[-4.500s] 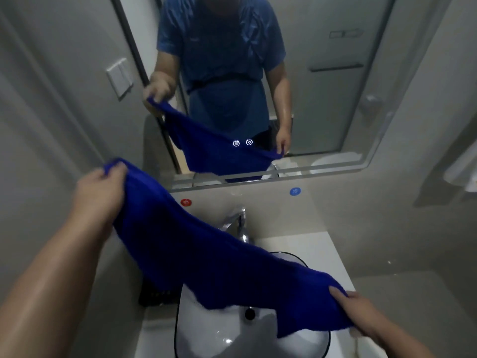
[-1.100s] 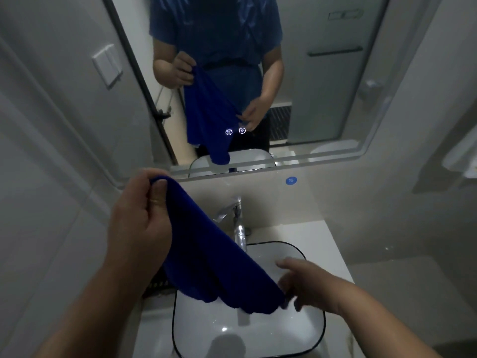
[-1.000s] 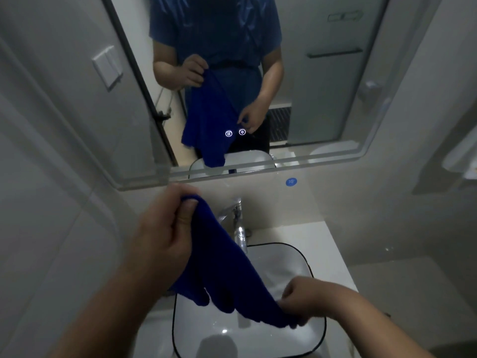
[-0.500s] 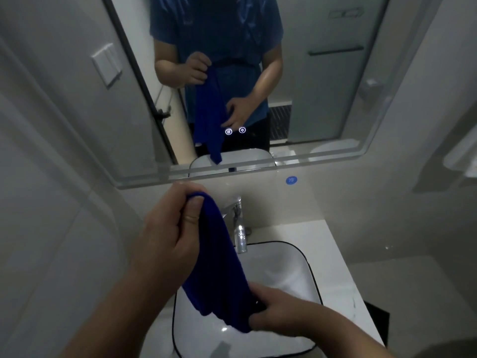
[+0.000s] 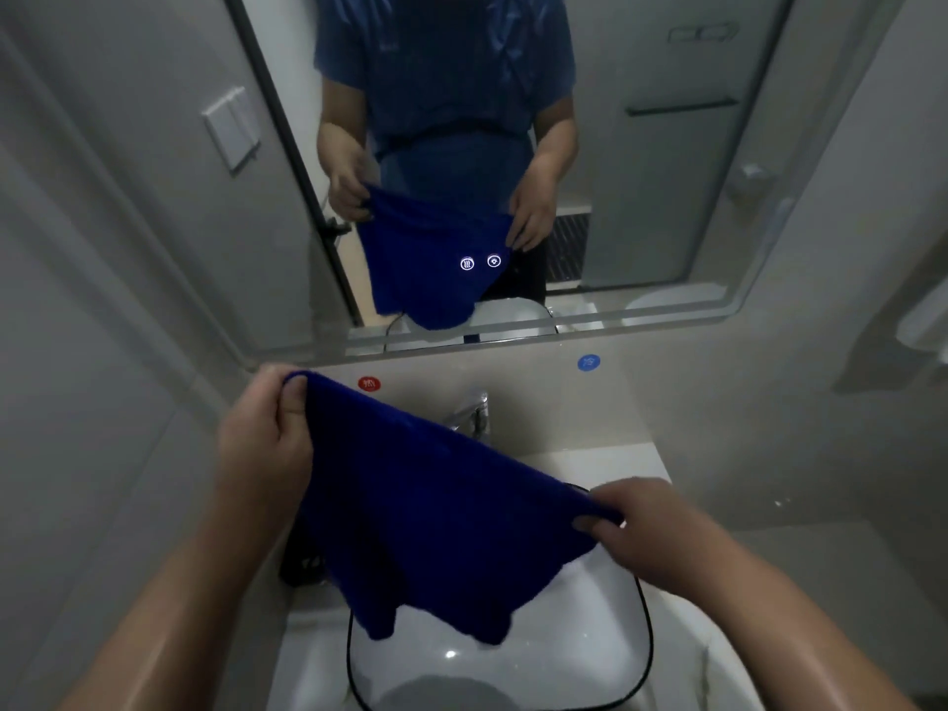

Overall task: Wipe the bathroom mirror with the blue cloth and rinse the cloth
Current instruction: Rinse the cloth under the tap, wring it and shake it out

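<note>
The blue cloth (image 5: 441,515) hangs spread out over the white sink (image 5: 605,654), held by two upper corners. My left hand (image 5: 264,443) pinches the upper left corner just below the mirror's bottom edge. My right hand (image 5: 641,531) pinches the lower right corner above the basin's right rim. The cloth's lower edge dangles into the basin. The bathroom mirror (image 5: 641,197) fills the wall above and reflects the person holding the cloth. The chrome tap (image 5: 474,410) peeks out behind the cloth's top edge.
Two lit touch icons (image 5: 479,262) glow on the mirror. A red sticker (image 5: 369,383) and a blue sticker (image 5: 588,362) sit on the wall below it. A wall switch (image 5: 231,128) is at the left. A white dispenser (image 5: 928,320) hangs at the right edge.
Half a second ago the cloth hung bunched between my hands held close together. My hands have moved apart, the right one going right, and the cloth is now stretched open.
</note>
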Action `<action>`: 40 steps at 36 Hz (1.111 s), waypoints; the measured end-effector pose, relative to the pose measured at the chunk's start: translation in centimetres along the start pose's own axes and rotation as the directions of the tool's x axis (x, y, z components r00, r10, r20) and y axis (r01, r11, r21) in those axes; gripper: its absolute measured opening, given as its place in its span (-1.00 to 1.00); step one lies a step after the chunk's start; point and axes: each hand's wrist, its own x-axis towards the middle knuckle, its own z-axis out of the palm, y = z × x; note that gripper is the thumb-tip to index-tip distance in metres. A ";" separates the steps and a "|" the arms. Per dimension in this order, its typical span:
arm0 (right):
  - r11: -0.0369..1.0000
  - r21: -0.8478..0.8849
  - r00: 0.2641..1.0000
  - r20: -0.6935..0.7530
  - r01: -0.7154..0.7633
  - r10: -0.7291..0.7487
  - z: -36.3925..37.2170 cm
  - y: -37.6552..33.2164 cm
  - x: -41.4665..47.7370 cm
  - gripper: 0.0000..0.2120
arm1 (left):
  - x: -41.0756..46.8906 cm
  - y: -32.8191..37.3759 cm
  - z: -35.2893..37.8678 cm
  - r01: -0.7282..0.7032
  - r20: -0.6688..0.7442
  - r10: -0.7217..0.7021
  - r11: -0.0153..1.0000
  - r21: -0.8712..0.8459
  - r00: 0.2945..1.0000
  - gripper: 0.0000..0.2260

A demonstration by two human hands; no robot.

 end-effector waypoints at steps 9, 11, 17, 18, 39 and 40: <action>0.966 0.257 0.991 -0.133 0.008 0.028 -2.7 0.4 0.3 -0.75 | -2.3 -4.4 1.6 0.242 -0.013 -0.244 0.966 -0.087 0.970 -0.75; 0.921 0.386 0.991 -0.135 0.050 0.002 -2.8 0.6 0.2 -0.79 | -2.3 -4.1 1.6 0.270 -0.013 -0.273 0.957 -0.111 0.962 -0.75; 0.339 0.941 0.999 -0.001 0.017 -0.049 -3.8 0.6 0.2 -0.72 | -1.8 -3.4 1.7 0.459 0.081 -0.452 0.882 -0.107 0.888 -0.71; 0.242 0.970 1.000 0.008 -0.009 0.006 -3.9 0.5 0.5 -0.66 | -1.7 -3.4 1.9 0.548 0.142 -0.533 0.829 -0.112 0.834 -0.70; 0.570 0.814 0.988 -0.032 0.114 -0.151 -0.5 -8.7 -2.1 -0.34 | -6.5 7.6 5.3 0.535 0.653 -0.209 0.769 -0.350 0.728 -0.64; 0.581 0.800 0.986 -0.075 0.150 -0.152 -0.7 -8.2 -1.9 -0.37 | -6.4 7.2 5.2 0.517 0.649 -0.195 0.781 -0.350 0.735 -0.71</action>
